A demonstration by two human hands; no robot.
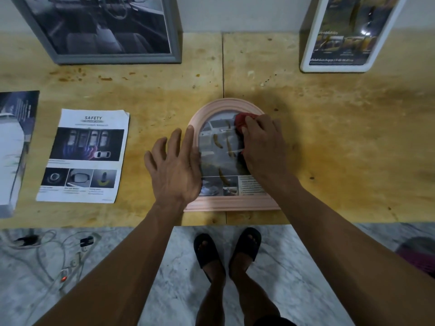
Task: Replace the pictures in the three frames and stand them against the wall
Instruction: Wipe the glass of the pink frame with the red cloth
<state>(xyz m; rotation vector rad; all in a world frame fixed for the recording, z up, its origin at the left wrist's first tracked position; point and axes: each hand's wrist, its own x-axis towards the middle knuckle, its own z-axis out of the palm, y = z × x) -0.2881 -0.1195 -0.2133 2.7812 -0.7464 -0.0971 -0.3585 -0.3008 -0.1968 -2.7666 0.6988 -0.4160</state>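
Note:
A pink arched frame (231, 204) lies flat on the wooden table (329, 142), face up, with a car picture behind its glass. My left hand (175, 165) rests flat on the frame's left edge, fingers spread. My right hand (261, 142) presses a red cloth (240, 121) against the glass near the frame's upper right. A grey frame (113, 58) with a car interior picture leans against the wall at the back left. A white frame (339, 67) with a dark picture leans at the back right.
A loose "SAFETY" sheet (84, 156) lies on the table to the left, and another dark printed sheet (16, 147) lies at the far left edge. Below the table's front edge are my feet in black sandals (226, 250) and cables (58, 255) on a marble floor.

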